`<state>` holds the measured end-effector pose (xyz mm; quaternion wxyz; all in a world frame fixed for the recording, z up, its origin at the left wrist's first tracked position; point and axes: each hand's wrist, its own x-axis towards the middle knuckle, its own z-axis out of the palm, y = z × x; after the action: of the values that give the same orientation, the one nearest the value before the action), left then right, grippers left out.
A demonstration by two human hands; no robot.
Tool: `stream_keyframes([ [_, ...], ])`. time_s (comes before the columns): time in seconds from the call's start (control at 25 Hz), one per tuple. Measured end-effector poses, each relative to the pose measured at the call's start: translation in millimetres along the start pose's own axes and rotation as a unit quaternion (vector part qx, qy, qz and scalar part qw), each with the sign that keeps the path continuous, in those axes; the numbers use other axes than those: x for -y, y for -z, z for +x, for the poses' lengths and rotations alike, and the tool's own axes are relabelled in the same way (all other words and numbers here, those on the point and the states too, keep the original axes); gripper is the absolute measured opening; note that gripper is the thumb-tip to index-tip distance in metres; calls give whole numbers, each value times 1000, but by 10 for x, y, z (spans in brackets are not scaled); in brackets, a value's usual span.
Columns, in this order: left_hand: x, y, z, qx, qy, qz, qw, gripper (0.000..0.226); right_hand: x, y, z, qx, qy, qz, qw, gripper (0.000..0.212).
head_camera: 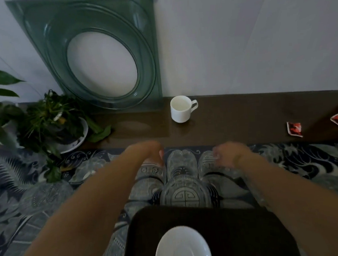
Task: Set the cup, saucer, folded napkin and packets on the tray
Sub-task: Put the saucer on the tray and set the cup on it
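Left hand (152,152) and right hand (228,154) reach forward over patterned cloth (29,195), both blurred; fingers loosely curled, nothing visibly held; grip cannot be told for sure. Cup (181,109) upright, seemingly empty, on dark surface (242,115) ahead; best taken by handle, lifted straight. Saucer (182,247) lies bare on tray (239,232); packets (294,129) far right; napkin unseen.

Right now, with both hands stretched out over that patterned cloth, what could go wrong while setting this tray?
1. The white cup stands far back by the wall; reaching for it might nudge the green glass panel leaning beside it.
2. The two red packets lie far right on the dark ledge, easy to overlook in this dim light.
3. The saucer sits at the near edge of the tray.
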<state>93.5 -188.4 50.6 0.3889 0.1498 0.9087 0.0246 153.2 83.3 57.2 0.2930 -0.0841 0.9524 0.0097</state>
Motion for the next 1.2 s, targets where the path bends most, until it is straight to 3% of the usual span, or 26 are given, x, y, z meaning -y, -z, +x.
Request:
stream_keyframes([
  [0.24, -94, 939, 710, -123, 18, 49, 991, 62, -227, 771, 826, -87, -33, -38, 995, 38],
  [0.36, -99, 1191, 941, -163, 29, -22, 986, 85, -257, 960, 1200, -118, -42, -6, 992, 45],
  [0.52, -149, 1290, 1173, -195, -9, -100, 976, 98, -221, 1009, 1596, -165, -24, 35, 985, 49],
  [0.72, -113, 1159, 1327, -189, -53, -155, 968, 91, -217, 906, 1791, -239, -4, 33, 970, 13],
  [1.2, -297, 1030, 518, -168, -70, -184, 966, 86, -16, 833, 942, -228, -25, 103, 968, 12],
])
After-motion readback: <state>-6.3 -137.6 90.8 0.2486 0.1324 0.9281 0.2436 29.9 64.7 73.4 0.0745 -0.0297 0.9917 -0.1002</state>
